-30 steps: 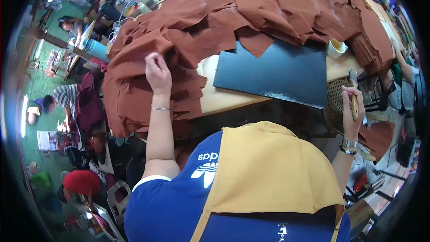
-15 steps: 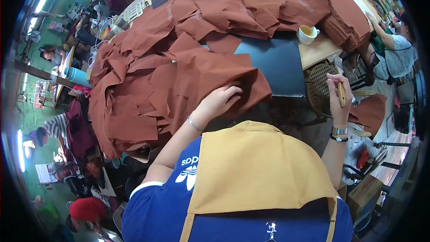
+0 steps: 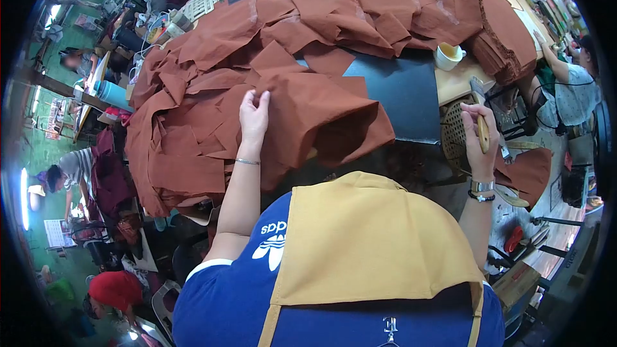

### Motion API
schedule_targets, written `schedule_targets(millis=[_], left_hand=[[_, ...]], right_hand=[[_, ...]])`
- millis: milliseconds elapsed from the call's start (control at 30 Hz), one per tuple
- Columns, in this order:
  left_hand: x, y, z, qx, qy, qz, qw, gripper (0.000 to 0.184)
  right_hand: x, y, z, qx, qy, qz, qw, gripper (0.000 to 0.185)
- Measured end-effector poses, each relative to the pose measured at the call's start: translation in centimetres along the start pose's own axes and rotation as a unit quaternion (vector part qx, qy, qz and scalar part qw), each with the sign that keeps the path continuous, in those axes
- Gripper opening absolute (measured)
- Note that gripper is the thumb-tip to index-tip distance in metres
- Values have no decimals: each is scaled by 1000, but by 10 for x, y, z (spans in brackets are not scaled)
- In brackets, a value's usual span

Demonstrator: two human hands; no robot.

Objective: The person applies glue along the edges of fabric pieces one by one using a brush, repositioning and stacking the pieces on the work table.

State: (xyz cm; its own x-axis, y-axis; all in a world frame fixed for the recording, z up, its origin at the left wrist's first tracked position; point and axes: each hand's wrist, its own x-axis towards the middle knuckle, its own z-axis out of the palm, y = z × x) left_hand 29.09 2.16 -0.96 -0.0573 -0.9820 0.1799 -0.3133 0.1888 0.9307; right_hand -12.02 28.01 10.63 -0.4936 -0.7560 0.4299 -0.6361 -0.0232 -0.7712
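Note:
My left hand (image 3: 254,117) is over the pile of rust-brown fabric pieces (image 3: 186,173), at the left edge of a large loose fabric piece (image 3: 305,112). Its thumb and finger point away from me with a gap between the tips. This loose piece droops over the near table edge in a dark fold. Off to the right, my right hand (image 3: 481,148) is closed around the wooden handle of a flat paintbrush (image 3: 482,130), its head tilted up and away. Beyond the brush stands a white cup (image 3: 448,56) with something yellowish inside.
A dark board (image 3: 405,99) lies on the table beside the fabric. Stacked brown pieces (image 3: 504,48) are at the back right, near another person (image 3: 569,93). A woven stool (image 3: 455,135) stands below the brush. Other people (image 3: 116,289) are at the left.
My left hand has moved left from the loose piece's near fold to its left edge, and its curled fingers have straightened. My right hand keeps the brush, slightly lower.

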Motion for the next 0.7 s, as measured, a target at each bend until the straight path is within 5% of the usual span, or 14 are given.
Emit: schedule_targets(millis=[67, 133, 267, 333, 400, 533, 567, 667, 700], left_hand=[[8, 20, 9, -8, 70, 148, 987, 21], [-2, 94, 18, -33, -41, 152, 987, 18], [-26, 209, 40, -13, -341, 261, 903, 23], [-26, 249, 45, 86, -426, 375, 819, 26], [-22, 277, 48, 74, -450, 398, 796, 24], [-6, 290, 55, -3, -403, 414, 817, 45], [0, 283, 62, 25, -371, 443, 815, 42], [-3, 287, 78, 150, -489, 329, 794, 30], [-7, 273, 99, 62, -472, 344, 809, 26]], right_hand=[[8, -5, 9, 34, -29, -32, 998, 19], [19, -21, 24, 109, -60, -44, 991, 29], [60, -98, 47, 110, -162, -305, 932, 63], [69, -128, 59, 189, -236, -325, 896, 69], [78, -133, 53, 158, -254, -311, 902, 64], [82, -123, 3, 29, -198, -255, 946, 50], [78, -120, -12, -14, -163, -265, 950, 49], [59, -109, -60, -156, -32, -249, 955, 46], [50, -104, -79, -212, 10, -223, 951, 45]])
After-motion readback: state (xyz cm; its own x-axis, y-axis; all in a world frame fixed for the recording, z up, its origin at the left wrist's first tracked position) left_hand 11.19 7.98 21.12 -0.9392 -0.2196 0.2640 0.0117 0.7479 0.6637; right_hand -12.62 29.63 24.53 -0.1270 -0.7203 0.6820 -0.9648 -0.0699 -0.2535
